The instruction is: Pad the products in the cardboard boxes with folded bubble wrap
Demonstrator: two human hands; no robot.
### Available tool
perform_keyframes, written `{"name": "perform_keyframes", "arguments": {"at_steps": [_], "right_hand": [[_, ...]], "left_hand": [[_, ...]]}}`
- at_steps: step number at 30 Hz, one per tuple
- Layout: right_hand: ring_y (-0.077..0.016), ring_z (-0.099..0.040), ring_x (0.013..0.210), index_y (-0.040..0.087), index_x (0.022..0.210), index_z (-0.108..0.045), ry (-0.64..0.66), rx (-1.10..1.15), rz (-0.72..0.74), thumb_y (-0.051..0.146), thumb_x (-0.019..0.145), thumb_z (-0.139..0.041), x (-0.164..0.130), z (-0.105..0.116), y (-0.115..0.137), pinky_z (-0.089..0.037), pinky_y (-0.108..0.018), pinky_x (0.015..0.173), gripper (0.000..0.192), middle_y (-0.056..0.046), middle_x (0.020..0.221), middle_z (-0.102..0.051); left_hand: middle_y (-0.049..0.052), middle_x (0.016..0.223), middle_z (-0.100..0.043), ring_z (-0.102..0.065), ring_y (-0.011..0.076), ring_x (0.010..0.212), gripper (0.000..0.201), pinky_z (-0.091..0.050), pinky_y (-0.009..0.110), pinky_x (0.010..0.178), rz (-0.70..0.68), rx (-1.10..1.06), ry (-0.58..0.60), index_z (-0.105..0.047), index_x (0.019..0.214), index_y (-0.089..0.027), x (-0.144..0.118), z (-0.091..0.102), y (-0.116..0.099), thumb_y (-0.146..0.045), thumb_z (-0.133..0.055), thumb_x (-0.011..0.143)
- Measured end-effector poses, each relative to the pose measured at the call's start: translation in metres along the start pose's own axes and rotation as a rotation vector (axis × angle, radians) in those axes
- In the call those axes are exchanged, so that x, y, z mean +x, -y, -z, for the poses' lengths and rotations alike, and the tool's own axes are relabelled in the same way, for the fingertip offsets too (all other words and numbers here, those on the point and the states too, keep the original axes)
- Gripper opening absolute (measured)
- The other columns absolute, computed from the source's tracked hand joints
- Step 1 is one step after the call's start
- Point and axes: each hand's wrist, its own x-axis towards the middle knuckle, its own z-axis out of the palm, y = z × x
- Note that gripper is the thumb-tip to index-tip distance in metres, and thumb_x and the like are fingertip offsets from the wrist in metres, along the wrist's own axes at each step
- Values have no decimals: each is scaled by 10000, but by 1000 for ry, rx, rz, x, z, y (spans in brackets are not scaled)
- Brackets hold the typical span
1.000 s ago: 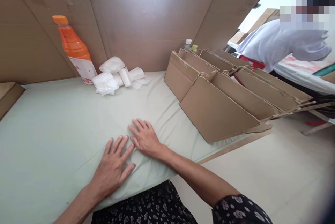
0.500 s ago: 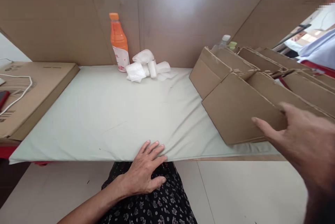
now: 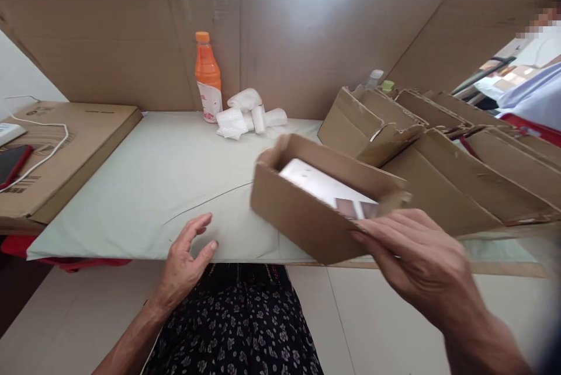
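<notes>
Where the right hand [image 3: 421,252] grips: between two and three o'clock, twelve being straight ahead of the person, fingers and thumb close on the rim of an open box [image 3: 302,217], its thin board likely offering an easy pinch.
Open box: held tilted at one o'clock by its right end, mouth up, an angle that probably contains the white item [image 3: 311,179] lying inside; whether the base touches the table [image 3: 153,170] cannot be told.
Left hand: half open and empty at ten o'clock, thumb apart from bent fingers, near the table's edge and well apart from the box.
Cardboard bins [image 3: 442,188]: set close together at two o'clock, open tops up, presumably for easy reach.
White wrappings [image 3: 232,124]: heaped at twelve o'clock, out of the hands' way.
Orange bottle [image 3: 208,77]: upright between eleven and twelve, close to the cardboard panel [image 3: 333,42], perhaps for backing.
Flat carton [image 3: 87,153]: at ten o'clock, serving as a ledge for a phone [image 3: 15,162].
</notes>
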Motion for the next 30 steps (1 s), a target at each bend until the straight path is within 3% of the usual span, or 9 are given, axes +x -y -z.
{"name": "perform_keyframes", "arguments": {"at_steps": [3, 6, 9, 12, 17, 20, 23, 27, 30], "right_hand": [[-168, -655, 764, 206, 1017, -652, -20, 63, 70, 65, 911, -665, 29, -24, 12, -460, -353, 773, 177, -4, 838, -736], [-263, -670, 1085, 203, 1161, -655, -110, 75, 91, 126, 883, -729, 41, -42, 15, -460, -437, 951, 298, -87, 1130, -746], [-317, -602, 1255, 209, 1372, -589, -198, 159, -51, 211, 867, -757, 23, -53, 5, -453, -483, 1042, 532, -155, 1384, -627], [-312, -580, 1303, 217, 1477, -506, -91, 250, -242, 237, 909, -692, -10, -66, -7, -479, -460, 1063, 598, -155, 1437, -581], [-301, -694, 1046, 196, 1340, -563, 156, 235, -323, 430, 945, -635, -46, -108, -1, -588, -398, 821, 464, -125, 1070, -708], [-242, -679, 715, 203, 1150, -638, 195, 260, -408, 479, 957, -598, -43, -132, 11, -559, -351, 601, 339, -78, 862, -708], [-206, -632, 625, 200, 1034, -686, 253, 352, -523, 494, 961, -581, -33, -143, 14, -562, -356, 602, 320, -72, 851, -718], [-158, -553, 504, 182, 917, -701, 372, 507, -650, 525, 938, -601, -16, -146, -10, -472, -282, 440, 357, -57, 756, -695], [-194, -662, 673, 175, 994, -698, 332, 606, -575, 459, 915, -637, 13, -164, -46, -554, -303, 579, 301, -77, 875, -742]], "left_hand": [[139, 1506, -549, -592, 311, 1305, 644, -487, 510, 1107, 26, -30, -137, -484, 1482, -250, -3, 7, 5, -419, -684, 894], [137, 1550, -493, -547, 329, 1352, 711, -446, 541, 1140, 38, -37, -183, -423, 1520, -265, -8, 9, 9, -432, -695, 885], [141, 1525, -505, -554, 344, 1336, 719, -455, 562, 1115, 109, -21, -218, -421, 1515, -267, -11, 10, 16, -468, -689, 879], [142, 1453, -561, -570, 338, 1312, 679, -490, 528, 1076, 176, -13, -215, -450, 1487, -252, -8, 10, 21, -479, -673, 886], [146, 1323, -645, -589, 332, 1289, 610, -515, 475, 1058, 163, -12, -113, -532, 1405, -199, 10, 5, 19, -495, -654, 885], [159, 1248, -681, -634, 348, 1217, 653, -525, 506, 1044, 177, 9, -117, -554, 1388, -170, 17, 1, 20, -544, -657, 863], [168, 1245, -685, -627, 363, 1238, 655, -491, 542, 1087, 198, 28, -129, -566, 1382, -163, 18, -2, 24, -556, -655, 866], [184, 1278, -674, -596, 391, 1293, 669, -437, 592, 1137, 207, 47, -214, -549, 1415, -160, 0, -10, 28, -534, -661, 872], [187, 1325, -654, -573, 393, 1334, 698, -447, 592, 1140, 202, 31, -248, -488, 1490, -184, -29, -24, 25, -466, -679, 880]]}}
